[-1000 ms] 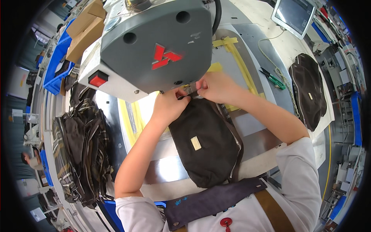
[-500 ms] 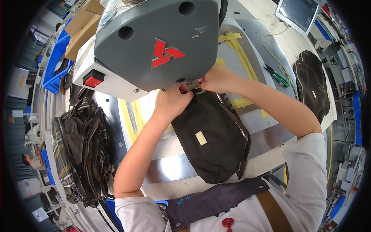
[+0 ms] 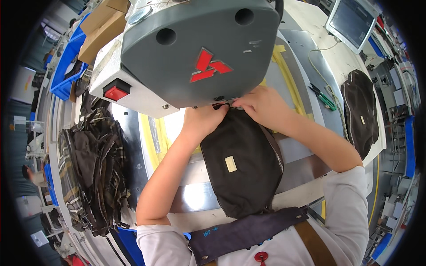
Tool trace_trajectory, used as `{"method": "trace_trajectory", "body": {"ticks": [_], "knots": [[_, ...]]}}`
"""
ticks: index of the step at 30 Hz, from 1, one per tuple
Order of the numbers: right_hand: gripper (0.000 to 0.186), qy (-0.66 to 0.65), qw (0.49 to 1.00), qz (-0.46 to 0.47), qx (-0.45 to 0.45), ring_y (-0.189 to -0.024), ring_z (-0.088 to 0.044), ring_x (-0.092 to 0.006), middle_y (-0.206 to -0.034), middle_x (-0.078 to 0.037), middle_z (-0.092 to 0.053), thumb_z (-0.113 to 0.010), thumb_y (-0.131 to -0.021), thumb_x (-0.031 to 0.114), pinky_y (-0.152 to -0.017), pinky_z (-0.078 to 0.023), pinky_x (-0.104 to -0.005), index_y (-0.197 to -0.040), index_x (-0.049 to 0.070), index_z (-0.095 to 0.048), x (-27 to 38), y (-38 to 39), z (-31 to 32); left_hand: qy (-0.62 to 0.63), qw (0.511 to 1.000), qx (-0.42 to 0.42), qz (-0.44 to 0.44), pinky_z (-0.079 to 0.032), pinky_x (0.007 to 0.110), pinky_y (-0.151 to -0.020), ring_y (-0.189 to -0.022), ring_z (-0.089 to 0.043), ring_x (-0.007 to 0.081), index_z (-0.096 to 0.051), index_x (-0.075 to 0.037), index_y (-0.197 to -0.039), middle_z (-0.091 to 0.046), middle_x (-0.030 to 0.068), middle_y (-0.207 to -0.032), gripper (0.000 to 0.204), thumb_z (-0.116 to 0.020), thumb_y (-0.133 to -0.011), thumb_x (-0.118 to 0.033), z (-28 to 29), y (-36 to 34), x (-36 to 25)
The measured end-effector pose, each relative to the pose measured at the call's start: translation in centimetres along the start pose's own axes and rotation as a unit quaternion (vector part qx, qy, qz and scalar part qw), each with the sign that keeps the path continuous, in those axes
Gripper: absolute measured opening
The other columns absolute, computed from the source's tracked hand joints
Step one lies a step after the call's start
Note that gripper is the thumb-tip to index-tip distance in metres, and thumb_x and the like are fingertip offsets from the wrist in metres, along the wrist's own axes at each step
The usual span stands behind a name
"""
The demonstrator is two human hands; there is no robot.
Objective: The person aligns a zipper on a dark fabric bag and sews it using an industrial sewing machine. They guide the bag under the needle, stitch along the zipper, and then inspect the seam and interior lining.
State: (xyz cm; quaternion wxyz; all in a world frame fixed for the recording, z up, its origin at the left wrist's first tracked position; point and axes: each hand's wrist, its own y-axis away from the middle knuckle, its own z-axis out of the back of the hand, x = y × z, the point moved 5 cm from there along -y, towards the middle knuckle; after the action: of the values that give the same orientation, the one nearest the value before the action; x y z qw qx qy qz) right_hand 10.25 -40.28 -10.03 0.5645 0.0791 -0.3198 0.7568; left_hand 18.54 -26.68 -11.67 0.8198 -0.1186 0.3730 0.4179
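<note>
A dark brown fabric pouch [image 3: 244, 164] with a small cream label and a metal zipper along its right side hangs toward me over the worktop's front edge. Its upper end is under the grey head of a sewing machine [image 3: 177, 75]. My left hand [image 3: 204, 119] pinches the pouch's upper left corner, fingers closed. On the upper right corner my right hand [image 3: 264, 106] is closed too, its thumb and fingers pressed on the zipper end. The machine head hides the needle area and part of my fingertips.
Left of the metal worktop lies a heap of dark and plaid pouches [image 3: 93, 173]. Green-handled snips [image 3: 324, 96] and another brown pouch [image 3: 360, 113] lie on the right. A tablet screen [image 3: 353, 22] stands at the back right; blue bins [image 3: 62, 84] are far left.
The view has shifted a little, so the machine sits further right. My right hand has turned over the pouch's corner, and the zipper side has folded under more. Both hands keep their grip.
</note>
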Motion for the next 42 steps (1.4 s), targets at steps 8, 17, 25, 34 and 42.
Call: {"method": "trace_trajectory", "body": {"ticks": [8, 17, 25, 34, 42], "knots": [[0.014, 0.072, 0.992, -0.103, 0.027, -0.078, -0.063, -0.0288, -0.087, -0.010, -0.064, -0.062, -0.081, 0.011, -0.069, -0.051, -0.0381, -0.094, 0.006, -0.063, 0.5, 0.4, 0.2, -0.016, 0.998, -0.049, -0.032, -0.049, 0.033, -0.080, -0.088, -0.064, 0.0222, -0.063, -0.004, -0.099, -0.067, 0.0079, -0.092, 0.028, -0.068, -0.077, -0.020, -0.4, 0.1, 0.3], [0.017, -0.181, 0.944, -0.265, 0.071, -0.066, -0.059, -0.0226, -0.070, -0.008, -0.060, -0.065, -0.078, 0.013, -0.063, -0.047, -0.0342, -0.090, 0.002, -0.061, -3.4, 0.1, -1.3, -0.016, 0.994, -0.081, -0.073, -0.049, 0.033, -0.076, -0.084, -0.064, 0.0223, -0.063, -0.003, -0.097, -0.066, 0.0084, -0.088, 0.025, -0.068, -0.076, -0.017, -0.5, 0.1, 0.0], [0.015, -0.144, 0.947, -0.278, 0.075, -0.068, -0.059, -0.0213, -0.071, -0.007, -0.060, -0.068, -0.077, 0.013, -0.064, -0.047, -0.0338, -0.088, 0.005, -0.061, -2.3, -0.6, -0.1, -0.012, 0.994, -0.076, -0.072, -0.049, 0.033, -0.073, -0.077, -0.062, 0.0198, -0.065, -0.003, -0.094, -0.066, 0.0077, -0.084, 0.023, -0.068, -0.076, -0.017, -0.3, -0.1, 0.4], [0.012, 0.014, 0.998, -0.030, -0.046, -0.087, -0.060, -0.0278, -0.095, -0.006, -0.061, -0.060, -0.079, 0.003, -0.073, -0.050, -0.0391, -0.090, 0.006, -0.061, -0.2, 0.0, 0.1, -0.011, 0.991, -0.072, -0.112, -0.049, 0.032, -0.077, -0.085, -0.064, 0.0209, -0.067, -0.006, -0.098, -0.068, 0.0079, -0.092, 0.022, -0.067, -0.078, -0.014, -0.2, -0.4, 0.3], [0.017, 0.027, 0.998, 0.055, -0.033, -0.088, -0.060, -0.0230, -0.094, -0.003, -0.060, -0.059, -0.077, 0.000, -0.074, -0.052, -0.0349, -0.091, 0.007, -0.065, 0.0, 0.3, -0.5, 0.003, 0.993, -0.057, -0.103, -0.049, 0.032, -0.077, -0.084, -0.063, 0.0201, -0.067, -0.005, -0.099, -0.068, 0.0081, -0.093, 0.022, -0.067, -0.078, -0.013, -0.1, -0.5, 0.4]]}}
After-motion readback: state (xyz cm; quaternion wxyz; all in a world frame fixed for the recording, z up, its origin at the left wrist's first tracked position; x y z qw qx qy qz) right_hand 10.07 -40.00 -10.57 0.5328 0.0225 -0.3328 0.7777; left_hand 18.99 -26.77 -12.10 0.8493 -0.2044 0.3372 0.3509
